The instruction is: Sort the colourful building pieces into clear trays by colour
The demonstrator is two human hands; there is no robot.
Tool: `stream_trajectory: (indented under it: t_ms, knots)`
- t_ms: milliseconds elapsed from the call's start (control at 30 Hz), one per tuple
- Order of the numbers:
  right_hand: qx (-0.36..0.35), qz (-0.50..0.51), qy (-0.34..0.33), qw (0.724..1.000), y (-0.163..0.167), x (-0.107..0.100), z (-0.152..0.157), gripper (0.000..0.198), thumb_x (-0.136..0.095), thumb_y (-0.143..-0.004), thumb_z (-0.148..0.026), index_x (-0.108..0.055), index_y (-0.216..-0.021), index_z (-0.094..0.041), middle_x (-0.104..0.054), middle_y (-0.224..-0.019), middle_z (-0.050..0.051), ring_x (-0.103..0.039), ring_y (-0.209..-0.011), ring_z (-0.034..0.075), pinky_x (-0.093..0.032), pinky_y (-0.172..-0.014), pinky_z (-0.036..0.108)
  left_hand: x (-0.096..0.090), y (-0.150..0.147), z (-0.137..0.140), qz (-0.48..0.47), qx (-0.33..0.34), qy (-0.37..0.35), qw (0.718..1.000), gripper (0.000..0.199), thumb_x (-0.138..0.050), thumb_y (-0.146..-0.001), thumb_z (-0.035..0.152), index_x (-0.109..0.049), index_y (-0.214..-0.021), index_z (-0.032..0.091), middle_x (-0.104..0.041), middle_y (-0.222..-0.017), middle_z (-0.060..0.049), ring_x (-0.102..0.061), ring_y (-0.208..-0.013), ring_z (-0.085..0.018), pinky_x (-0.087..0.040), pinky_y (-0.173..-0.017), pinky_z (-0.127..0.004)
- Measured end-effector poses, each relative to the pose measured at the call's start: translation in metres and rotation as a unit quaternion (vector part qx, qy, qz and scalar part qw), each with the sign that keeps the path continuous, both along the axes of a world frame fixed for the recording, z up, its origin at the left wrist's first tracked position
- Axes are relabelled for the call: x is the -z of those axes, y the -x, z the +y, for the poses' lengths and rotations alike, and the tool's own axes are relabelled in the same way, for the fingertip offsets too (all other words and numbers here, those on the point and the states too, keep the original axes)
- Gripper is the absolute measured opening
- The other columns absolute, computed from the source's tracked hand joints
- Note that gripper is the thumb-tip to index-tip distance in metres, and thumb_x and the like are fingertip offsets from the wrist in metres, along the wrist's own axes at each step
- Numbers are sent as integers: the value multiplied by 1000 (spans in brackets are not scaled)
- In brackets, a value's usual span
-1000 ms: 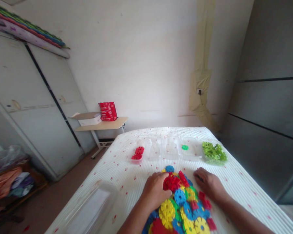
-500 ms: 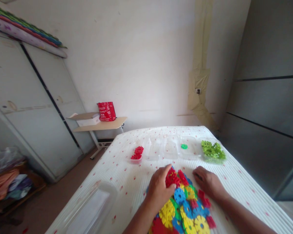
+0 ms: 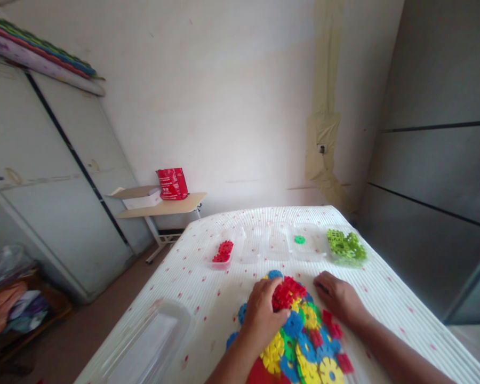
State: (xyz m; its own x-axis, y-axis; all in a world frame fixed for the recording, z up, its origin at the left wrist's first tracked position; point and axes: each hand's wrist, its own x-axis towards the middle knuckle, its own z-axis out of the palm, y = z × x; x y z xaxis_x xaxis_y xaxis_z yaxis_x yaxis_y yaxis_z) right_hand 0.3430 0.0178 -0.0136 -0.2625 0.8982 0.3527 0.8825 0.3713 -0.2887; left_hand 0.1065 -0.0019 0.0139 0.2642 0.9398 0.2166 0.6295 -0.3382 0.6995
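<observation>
My left hand (image 3: 264, 309) is curled round a clump of red toothed interlocking pieces (image 3: 288, 293), thumb on the near side and fingers on the far side. Under and around it spreads a heap of slotted plastic discs (image 3: 310, 346) in yellow, blue, green and red. Just right of the heap, my right hand (image 3: 338, 296) rests on the bed-like cloth surface with its fingers curled in; nothing shows in them. Small red square-ended pieces (image 3: 333, 325) lie between that hand and the heap.
Beyond the hands stands a row of clear boxes: one with red pieces (image 3: 224, 252), one with a green disc (image 3: 300, 240), one with light green pieces (image 3: 346, 246). A clear lid or tray (image 3: 180, 314) lies at left. A side table (image 3: 176, 207) bears a red bag (image 3: 172, 184).
My left hand has drawn slightly nearer with the red pieces bunched in its grip. Blue discs on the heap's far and left sides now show more. My right hand has stayed put.
</observation>
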Motion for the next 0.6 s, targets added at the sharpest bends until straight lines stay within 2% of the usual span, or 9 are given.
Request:
stream_trajectory:
  t_ms: [167, 333, 467, 600]
  knots:
    - [-2, 16, 2, 1000, 0, 0, 0, 25, -36, -87, -23, -59, -80, -21, -61, -80, 3, -60, -70, 15, -42, -62, 24, -4, 11, 4, -41, 38, 7, 998, 69, -58, -56, 7, -51, -123, 23, -53, -119, -5, -47, -114, -22, -34, -103, -33]
    - [-5, 31, 7, 999, 0, -1, 0, 25, -36, -86, -24, -59, -80, -21, -62, -81, 3, -60, -70, 15, -43, -62, 24, -16, 26, 4, -64, 75, 19, 995, 71, -53, -54, 3, -53, -121, 24, -54, -116, -4, -49, -111, -20, -35, -101, -31]
    - [-9, 42, 9, 999, 0, -1, 0, 24, -37, -86, -23, -59, -79, -21, -62, -81, 3, -59, -70, 14, -43, -62, 24, -22, 37, 0, -47, 105, 41, 992, 80, -54, -55, 4, -45, -130, 30, -52, -124, -3, -47, -116, -21, -32, -104, -33]
    - [-8, 32, 9, 999, -1, 0, 0, 24, -36, -86, -23, -59, -80, -21, -62, -81, 3, -60, -71, 15, -43, -63, 25, -17, 44, -4, -23, 108, 61, 992, 79, -57, -55, 6, -47, -129, 31, -45, -136, -2, -40, -125, -24, -27, -108, -38]
